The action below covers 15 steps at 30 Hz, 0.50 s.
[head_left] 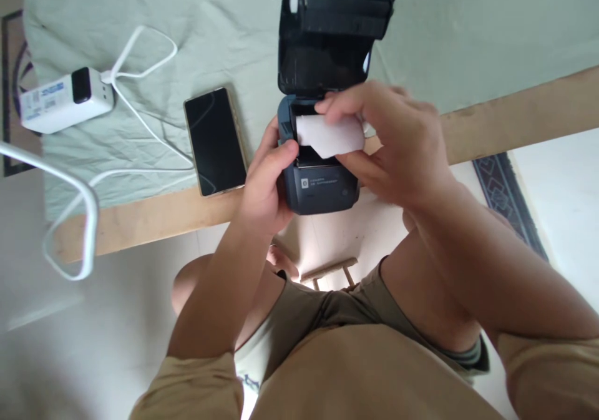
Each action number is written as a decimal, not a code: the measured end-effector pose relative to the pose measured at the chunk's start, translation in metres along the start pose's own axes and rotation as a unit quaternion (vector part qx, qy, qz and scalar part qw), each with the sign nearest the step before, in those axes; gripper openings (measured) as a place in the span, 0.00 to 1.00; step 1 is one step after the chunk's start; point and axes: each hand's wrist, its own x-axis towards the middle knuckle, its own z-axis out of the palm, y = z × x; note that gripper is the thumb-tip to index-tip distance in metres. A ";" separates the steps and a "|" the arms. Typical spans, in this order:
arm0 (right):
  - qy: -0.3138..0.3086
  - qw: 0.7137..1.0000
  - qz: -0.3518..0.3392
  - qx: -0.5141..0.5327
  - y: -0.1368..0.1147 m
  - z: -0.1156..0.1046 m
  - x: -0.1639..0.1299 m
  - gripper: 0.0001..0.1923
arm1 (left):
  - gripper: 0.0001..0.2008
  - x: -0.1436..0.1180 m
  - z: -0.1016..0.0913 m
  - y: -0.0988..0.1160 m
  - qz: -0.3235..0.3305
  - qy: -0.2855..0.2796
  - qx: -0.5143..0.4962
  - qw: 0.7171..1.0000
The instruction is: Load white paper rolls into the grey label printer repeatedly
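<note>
A small dark printer point(322, 189) sits at the near edge of the table with its lid point(327, 33) swung open and standing up behind it. My left hand point(266, 183) grips the printer's left side, thumb on its top edge. My right hand point(388, 145) holds a white paper roll point(330, 136) by its right end, right over the open paper bay. Whether the roll rests in the bay or hovers above it is unclear.
A black phone point(215, 140) lies face up just left of the printer on the pale green cloth point(224, 45). Farther left are a white power adapter point(65, 98) and looping white cables point(140, 114). The wooden table edge point(515, 117) runs across; my legs are below it.
</note>
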 end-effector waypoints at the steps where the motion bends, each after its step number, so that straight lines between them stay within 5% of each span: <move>1: 0.009 1.000 -0.010 -0.002 0.000 0.000 0.000 0.09 | 0.10 0.000 -0.001 0.000 -0.003 -0.005 -0.002 1.000; 6: 0.064 0.995 -0.074 -0.023 -0.011 0.002 -0.006 0.03 | 0.11 0.002 -0.007 0.000 -0.010 -0.021 -0.007 1.000; 10: 0.031 0.990 -0.136 0.001 -0.016 0.002 -0.011 0.03 | 0.09 0.001 -0.010 0.000 -0.028 -0.008 0.006 1.000; 12: 0.031 0.991 -0.116 0.057 -0.014 -0.002 -0.010 0.06 | 0.12 0.001 -0.011 -0.001 -0.015 -0.006 0.023 1.000; 15: 0.095 0.989 0.003 0.115 -0.010 -0.015 -0.004 0.14 | 0.24 0.000 -0.013 -0.001 -0.005 -0.019 0.060 0.998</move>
